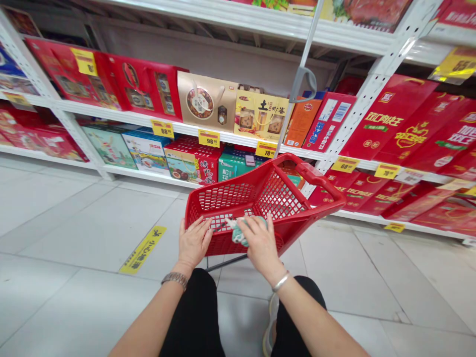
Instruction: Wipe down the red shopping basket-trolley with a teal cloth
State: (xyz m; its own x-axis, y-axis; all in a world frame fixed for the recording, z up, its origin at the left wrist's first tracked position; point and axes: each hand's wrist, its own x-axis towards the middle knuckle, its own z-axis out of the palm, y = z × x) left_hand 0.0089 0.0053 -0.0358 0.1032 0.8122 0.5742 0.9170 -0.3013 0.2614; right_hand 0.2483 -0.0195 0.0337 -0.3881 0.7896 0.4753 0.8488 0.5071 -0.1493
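Note:
In front of me stands a red plastic shopping cart point(230, 198) with slotted basket walls and its handle toward the right. My left hand point(194, 242) rests on the near left corner of the cart's rim, its fingers stretched out and lying over the edge. A crumpled light green and white cloth point(240, 237) is under the fingers of my right hand point(260, 242), which presses it against the near rim. Part of the cloth is hidden by that hand. The cart's lower near side is partly covered by my hands.
White shelves point(134, 111) run behind the cart, filled with red, gold and green gift boxes point(208, 103). Yellow price tags point(208, 138) hang along their edges. A grey pole with a hook point(303, 84) rises beside the cart. A yellow sticker point(143, 249) lies on the tiled floor.

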